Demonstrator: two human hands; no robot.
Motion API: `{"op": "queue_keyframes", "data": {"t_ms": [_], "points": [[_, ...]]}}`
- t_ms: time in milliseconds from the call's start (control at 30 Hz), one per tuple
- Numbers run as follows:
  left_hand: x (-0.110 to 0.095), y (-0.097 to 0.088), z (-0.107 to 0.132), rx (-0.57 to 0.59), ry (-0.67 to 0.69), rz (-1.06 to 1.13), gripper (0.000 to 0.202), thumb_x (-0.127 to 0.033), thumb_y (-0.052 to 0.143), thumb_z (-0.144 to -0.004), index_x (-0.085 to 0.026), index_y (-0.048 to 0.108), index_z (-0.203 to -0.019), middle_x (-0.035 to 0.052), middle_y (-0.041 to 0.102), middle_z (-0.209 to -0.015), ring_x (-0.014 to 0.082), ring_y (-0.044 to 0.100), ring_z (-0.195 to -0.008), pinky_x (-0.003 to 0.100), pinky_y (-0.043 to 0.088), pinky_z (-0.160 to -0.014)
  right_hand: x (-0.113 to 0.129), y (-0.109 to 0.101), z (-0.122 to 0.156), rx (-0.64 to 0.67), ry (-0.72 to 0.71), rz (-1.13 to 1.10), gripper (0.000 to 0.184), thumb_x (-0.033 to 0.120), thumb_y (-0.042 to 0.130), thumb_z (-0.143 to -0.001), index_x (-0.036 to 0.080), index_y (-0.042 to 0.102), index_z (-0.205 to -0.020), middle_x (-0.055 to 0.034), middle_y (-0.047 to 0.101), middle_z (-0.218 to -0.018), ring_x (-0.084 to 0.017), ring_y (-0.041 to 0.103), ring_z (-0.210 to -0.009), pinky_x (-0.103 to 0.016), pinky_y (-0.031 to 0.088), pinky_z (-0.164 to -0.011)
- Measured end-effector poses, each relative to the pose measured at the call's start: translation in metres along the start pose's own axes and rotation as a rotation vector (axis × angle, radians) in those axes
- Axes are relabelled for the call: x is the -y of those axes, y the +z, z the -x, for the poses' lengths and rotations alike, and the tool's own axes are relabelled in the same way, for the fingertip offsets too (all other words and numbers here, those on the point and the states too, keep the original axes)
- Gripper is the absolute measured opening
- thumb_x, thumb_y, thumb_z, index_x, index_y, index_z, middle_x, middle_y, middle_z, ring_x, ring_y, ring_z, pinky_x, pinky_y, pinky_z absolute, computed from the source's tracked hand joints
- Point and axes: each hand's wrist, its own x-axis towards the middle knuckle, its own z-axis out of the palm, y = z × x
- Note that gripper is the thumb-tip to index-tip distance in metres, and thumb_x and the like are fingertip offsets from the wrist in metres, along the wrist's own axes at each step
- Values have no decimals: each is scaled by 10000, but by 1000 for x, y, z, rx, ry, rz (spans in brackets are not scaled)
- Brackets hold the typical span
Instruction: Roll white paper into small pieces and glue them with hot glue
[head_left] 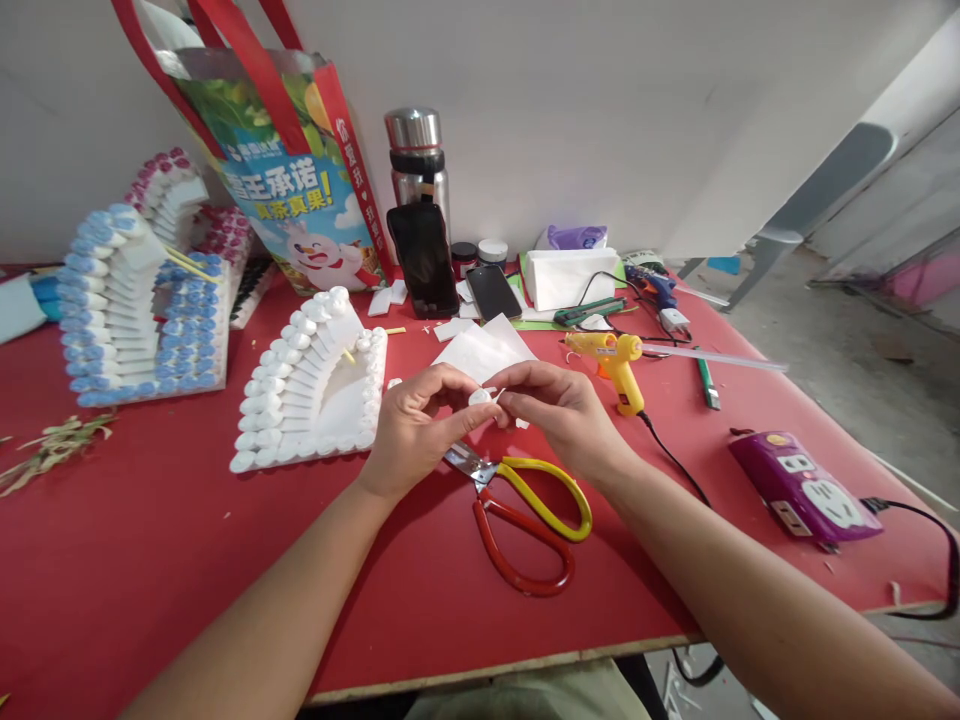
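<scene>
Between the fingertips of both hands is a small white rolled piece (480, 397), perhaps paper or foam. My left hand (420, 420) pinches its rounded end. At its other side my right hand (559, 410) pinches a thin white strip or edge of it. Scissors (491, 478) with one yellow and one red handle lie below, their blade tips hidden under my left hand. A white sheet (487, 345) is just behind my fingers. To the left stands a white curved model (289, 395) with stepped slats and rows of round white ends.
A blue-and-white model (135, 320) and a printed bag (300, 190) stand at the left. Behind are a steel flask (415, 135) and an upright phone (424, 260). At the right lie a yellow glue gun (615, 365), a green cutter (707, 383) and a purple power strip (795, 485).
</scene>
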Motion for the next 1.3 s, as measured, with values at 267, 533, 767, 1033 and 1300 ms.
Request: {"op": "queue_keyframes", "data": {"t_ms": [267, 533, 767, 1033, 1300], "points": [[0, -1, 0, -2, 6, 10, 159, -283, 811, -761, -203, 682, -810, 9, 674, -781, 144, 611, -719, 265, 492, -692, 0, -4, 1, 14, -12, 34, 112, 175, 669, -838, 188, 741, -923, -20, 688, -819, -118, 582, -688, -285, 482, -669], [1, 0, 2, -32, -55, 11, 186, -320, 820, -746, -201, 689, -802, 4, 656, -764, 129, 581, -682, 250, 478, -656, 4, -2, 1, 8, -96, 160, 121, 168, 641, -835, 211, 740, -889, -28, 642, -944, -127, 569, -760, -287, 470, -685], [5, 1, 3, -86, -38, -142, 231, -365, 824, -735, -197, 671, -778, -10, 637, -709, 120, 556, -633, 238, 437, -601, -1, -3, 0, -7, -73, 207, 128, 197, 659, -826, 216, 749, -915, -39, 643, -965, -134, 569, -772, -303, 470, -697], [10, 0, 4, -84, -89, -164, 240, -366, 827, -733, -193, 665, -771, -14, 634, -688, 114, 537, -603, 234, 421, -571, -4, -5, -2, -9, -77, 249, 149, 199, 671, -813, 227, 776, -915, -51, 637, -982, -153, 583, -823, -306, 483, -684], [14, 2, 3, -104, -165, -29, 240, -368, 843, -706, -189, 697, -773, -2, 667, -697, 127, 581, -618, 234, 455, -582, -6, -8, -3, 13, -76, 220, 174, 197, 661, -819, 241, 785, -932, -44, 637, -976, -131, 575, -741, -312, 492, -667]]}}
